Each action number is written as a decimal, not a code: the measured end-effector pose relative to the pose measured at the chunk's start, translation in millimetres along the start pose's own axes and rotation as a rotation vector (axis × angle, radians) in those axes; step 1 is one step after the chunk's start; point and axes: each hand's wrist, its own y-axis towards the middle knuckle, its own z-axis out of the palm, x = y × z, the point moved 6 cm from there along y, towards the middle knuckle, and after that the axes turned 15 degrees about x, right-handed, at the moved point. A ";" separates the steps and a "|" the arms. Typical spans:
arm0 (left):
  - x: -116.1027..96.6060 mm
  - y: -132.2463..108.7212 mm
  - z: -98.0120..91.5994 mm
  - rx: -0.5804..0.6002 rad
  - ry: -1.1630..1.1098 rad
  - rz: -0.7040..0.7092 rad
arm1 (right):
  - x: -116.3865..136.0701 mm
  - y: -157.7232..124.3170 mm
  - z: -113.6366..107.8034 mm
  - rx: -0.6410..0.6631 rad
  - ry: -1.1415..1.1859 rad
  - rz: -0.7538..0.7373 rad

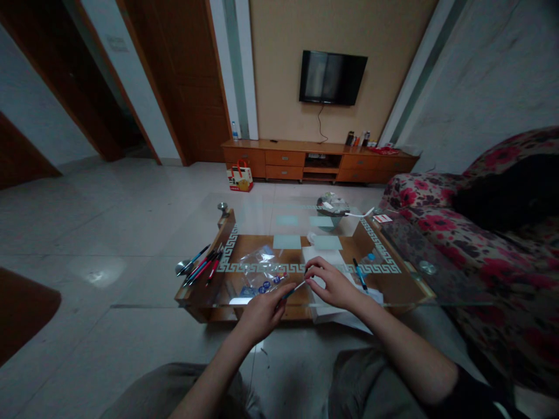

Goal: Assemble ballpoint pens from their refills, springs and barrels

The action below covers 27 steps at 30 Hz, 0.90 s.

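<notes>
Above the near edge of the glass table, my left hand [261,314] is closed round the blue barrel of a pen [299,287], whose thin pale end points up to the right. My right hand [328,282] meets that end with curled fingers and thumb pinched together; its fingertips partly hide what they grip. Below my hands, on the left, lies a clear plastic bag [262,265] with several small blue round pieces [264,287] by it. To the right of my right hand, a blue pen [360,274] rests on the table.
Several pens [201,265] lie bunched at the left of the glass table [257,206]. White paper [345,319] shows under my right forearm. A dark bowl-shaped object [332,205] stands at the far side. A floral sofa [498,233] borders the right; a TV cabinet [283,157] stands beyond.
</notes>
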 end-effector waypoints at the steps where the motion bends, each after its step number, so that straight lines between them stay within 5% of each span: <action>1: -0.3 0.1 -0.1 -0.002 -0.004 0.002 | -0.6 -0.2 0.3 0.000 -0.001 0.002; 9: 3.5 -1.2 -6.9 -0.078 -0.013 -0.059 | -3.9 -1.3 -9.4 -0.076 0.027 0.006; 17: 22.7 -4.5 -12.2 -0.201 0.038 -0.243 | -33.1 -8.8 -23.4 -0.206 -0.002 0.178; 27: 22.6 -5.2 -14.2 -0.229 0.002 -0.246 | -65.6 -9.2 4.5 0.083 -0.082 0.275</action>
